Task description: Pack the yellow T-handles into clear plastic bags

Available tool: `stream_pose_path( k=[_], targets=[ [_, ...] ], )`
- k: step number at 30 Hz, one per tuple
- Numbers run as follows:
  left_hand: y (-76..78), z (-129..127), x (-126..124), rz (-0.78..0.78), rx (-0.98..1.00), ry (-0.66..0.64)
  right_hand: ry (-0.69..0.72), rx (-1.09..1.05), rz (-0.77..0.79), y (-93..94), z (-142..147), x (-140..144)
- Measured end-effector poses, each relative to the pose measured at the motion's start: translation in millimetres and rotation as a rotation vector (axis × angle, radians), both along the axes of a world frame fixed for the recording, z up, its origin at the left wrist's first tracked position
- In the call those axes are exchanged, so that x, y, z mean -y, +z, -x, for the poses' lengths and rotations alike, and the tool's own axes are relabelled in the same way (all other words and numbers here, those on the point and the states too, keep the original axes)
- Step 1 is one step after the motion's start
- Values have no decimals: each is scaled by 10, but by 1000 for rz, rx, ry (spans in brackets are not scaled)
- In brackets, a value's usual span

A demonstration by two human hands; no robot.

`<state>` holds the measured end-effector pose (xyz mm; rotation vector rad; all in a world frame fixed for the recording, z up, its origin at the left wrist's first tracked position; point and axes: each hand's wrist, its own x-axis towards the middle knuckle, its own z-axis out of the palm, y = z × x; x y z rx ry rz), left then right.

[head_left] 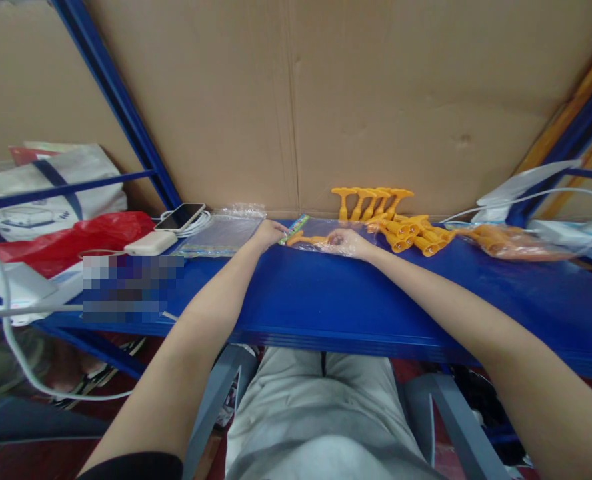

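Head view: the person sits at a blue shelf board (326,300), both forearms extended toward twelve o'clock. The left hand (270,233) rests at the near edge of a clear plastic bag (321,235) with a printed header card (294,229), fingers curled at the card end; whether they pinch it cannot be told at this size. The right hand (349,243) lies on the same bag, fingers closed over the film around an orange plastic piece (309,239) inside it. The bag lies flat on the board, just short of the cardboard backing (326,100), between the two hands. At one o'clock from the right hand, a heap of loose orange T-shaped pieces (401,223) sits against the cardboard, some standing upright, others lying on their sides. At three o'clock, near the board's right end, a filled plastic bag of orange parts (511,241) lies beside white cables (551,197). At nine o'clock from the left hand lies a stack of empty clear bags (223,233), then a phone (181,216) on a coiled white cable, a white power bank (151,243), and a red plastic bag (71,241). A white tote bag (51,193) stands at the far left.
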<state>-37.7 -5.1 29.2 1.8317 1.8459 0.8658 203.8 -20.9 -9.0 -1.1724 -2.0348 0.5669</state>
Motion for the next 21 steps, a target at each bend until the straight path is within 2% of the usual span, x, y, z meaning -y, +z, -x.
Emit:
stream_pose_path(
  k=[3, 7, 13, 16, 21],
  targets=[
    [-13, -3, -11, -7, 26, -1, 37, 67, -76, -1, -37, 69],
    [-26, -16, 5, -21, -6, 15, 77, 80, -61, 40, -48, 169],
    [-45, -13, 1, -201, -278, -43, 180, 53, -27, 69, -31, 209],
    [-70, -54, -12, -270, -377, -136, 195, 63, -47, 42, -60, 182],
    [-141, -192, -5, -380, -427, -399, 232, 135, -125, -5, -112, 107]
  ],
)
